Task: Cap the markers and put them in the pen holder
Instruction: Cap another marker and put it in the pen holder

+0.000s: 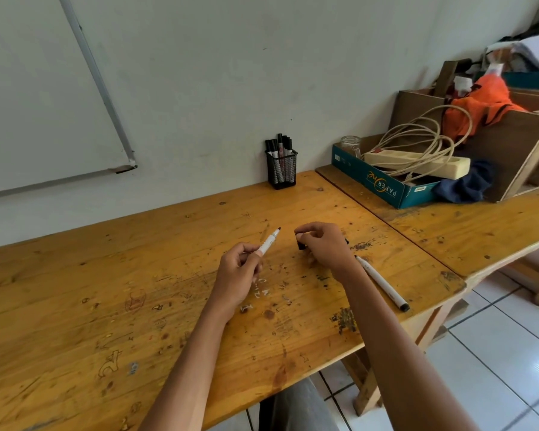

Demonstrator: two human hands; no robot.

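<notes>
My left hand (240,269) grips a white uncapped marker (269,241) by its lower barrel, the dark tip pointing up and away. A short gap to the right, my right hand (322,245) pinches a black cap (301,245) just above the wooden table (106,290). A second white marker (383,283) lies on the table by my right wrist, its upper end hidden under the hand. The black mesh pen holder (281,169) stands at the table's far edge against the wall, with several capped markers upright in it.
A whiteboard (38,98) hangs on the wall at the left. On the adjoining table at the right stand a paper box (383,188) with a power strip and coiled cable, a glass jar (350,144), a blue cloth and a wooden crate (511,141).
</notes>
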